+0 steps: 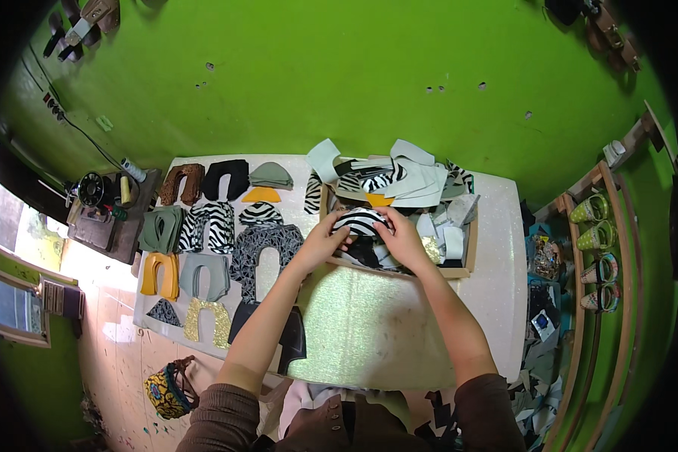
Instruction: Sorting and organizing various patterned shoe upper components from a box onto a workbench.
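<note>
Beyond ribbed brown sleeves [220, 419], curled left hand [324, 241] and right hand [401, 241] pinch a domed zebra-striped piece [362, 221].

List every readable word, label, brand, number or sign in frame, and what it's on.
None readable.
Zebra-striped piece between left hand and right hand: stripes only, no lettering visible.
White-and-blue packet right of the table: any print too small to read.
Thread cone, far left: no legible marking.
</note>
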The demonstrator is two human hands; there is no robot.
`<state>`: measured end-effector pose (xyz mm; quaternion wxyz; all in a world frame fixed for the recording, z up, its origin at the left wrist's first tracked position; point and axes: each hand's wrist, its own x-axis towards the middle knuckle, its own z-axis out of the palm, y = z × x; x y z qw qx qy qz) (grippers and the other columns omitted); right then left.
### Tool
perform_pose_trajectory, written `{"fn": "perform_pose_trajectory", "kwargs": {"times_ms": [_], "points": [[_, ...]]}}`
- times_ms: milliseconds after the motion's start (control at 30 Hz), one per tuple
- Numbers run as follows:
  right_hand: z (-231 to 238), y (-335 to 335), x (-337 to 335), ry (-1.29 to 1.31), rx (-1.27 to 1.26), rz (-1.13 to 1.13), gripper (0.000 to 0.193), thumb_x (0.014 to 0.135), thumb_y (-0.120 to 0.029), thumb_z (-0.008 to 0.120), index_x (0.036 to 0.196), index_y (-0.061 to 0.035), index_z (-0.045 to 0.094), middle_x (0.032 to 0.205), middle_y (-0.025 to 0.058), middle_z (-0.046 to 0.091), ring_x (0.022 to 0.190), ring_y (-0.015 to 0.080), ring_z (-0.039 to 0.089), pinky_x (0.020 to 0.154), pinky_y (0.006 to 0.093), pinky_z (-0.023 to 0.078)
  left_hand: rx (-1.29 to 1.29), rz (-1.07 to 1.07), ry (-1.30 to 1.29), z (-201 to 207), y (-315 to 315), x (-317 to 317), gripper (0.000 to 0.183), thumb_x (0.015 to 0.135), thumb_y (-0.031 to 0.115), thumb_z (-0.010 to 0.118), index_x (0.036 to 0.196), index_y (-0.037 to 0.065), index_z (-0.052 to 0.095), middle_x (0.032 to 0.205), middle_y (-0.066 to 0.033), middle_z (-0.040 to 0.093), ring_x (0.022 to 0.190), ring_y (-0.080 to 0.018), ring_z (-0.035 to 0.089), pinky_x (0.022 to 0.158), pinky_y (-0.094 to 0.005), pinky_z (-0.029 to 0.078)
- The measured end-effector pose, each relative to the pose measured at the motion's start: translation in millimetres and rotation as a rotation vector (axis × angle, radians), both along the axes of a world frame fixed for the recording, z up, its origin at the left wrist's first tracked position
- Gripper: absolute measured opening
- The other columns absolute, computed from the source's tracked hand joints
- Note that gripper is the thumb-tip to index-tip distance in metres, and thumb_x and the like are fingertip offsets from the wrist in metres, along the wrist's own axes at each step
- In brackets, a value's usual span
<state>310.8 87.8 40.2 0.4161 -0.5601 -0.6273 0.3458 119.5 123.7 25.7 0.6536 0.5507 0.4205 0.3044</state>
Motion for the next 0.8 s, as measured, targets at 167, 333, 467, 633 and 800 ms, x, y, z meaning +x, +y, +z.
{"fn": "perform_pose_trajectory", "kwargs": {"times_ms": [167,333,467,633,800], "points": [[-14,13,-47,0.025,0.173,-0.049,0.03,0.087,-0.008,0.049,0.117,0.0,0.049,0.104,0.0197,0.056,0.094,0.0344,0.055,0.082,0.036,0.043,0.027,0.061,-0.087,11,1,-22,0.045,0.088,0.009,0.054,0.128,0.001,0.035,0.094,-0.0074,0.057,0.077,-0.0101,0.057,0.066,-0.0224,0.05],[-12,28,-93,-0.037,0.195,-0.009,0.032,0.087,-0.004,0.046,0.118,0.0025,0.047,0.106,0.0208,0.053,0.095,0.0348,0.053,0.083,0.036,0.042,0.095,0.07,0.003,11,19,-75,0.037,0.088,0.007,0.052,0.123,0.001,0.042,0.096,-0.0065,0.057,0.077,-0.0092,0.057,0.068,-0.0215,0.048],[-18,43,-127,-0.107,0.251,0.025,0.034,0.085,-0.001,0.047,0.12,0.002,0.047,0.098,0.0177,0.052,0.09,0.0327,0.052,0.082,0.0341,0.041,0.045,0.092,0.025,2,34,-122,0.034,0.089,0.004,0.046,0.123,-0.003,0.044,0.099,-0.0065,0.059,0.079,-0.0086,0.057,0.067,-0.0208,0.048],[-14,51,-190,-0.116,0.303,-0.057,0.031,0.082,0.003,0.047,0.112,0.0,0.051,0.1,0.0184,0.049,0.091,0.0341,0.051,0.081,0.0363,0.041,0.217,0.186,0.17,-11,50,-173,0.035,0.086,0.005,0.051,0.12,-0.001,0.048,0.102,-0.0103,0.061,0.085,-0.0136,0.059,0.07,-0.0235,0.048],[-50,75,-215,-0.161,0.264,-0.109,0.028,0.08,0.005,0.048,0.107,0.0028,0.051,0.099,0.0196,0.047,0.087,0.0367,0.053,0.077,0.0395,0.045,0.418,0.188,0.414,-15,62,-196,0.044,0.079,0.004,0.061,0.122,0.003,0.049,0.106,-0.0115,0.059,0.089,-0.016,0.056,0.073,-0.0265,0.046]]}}
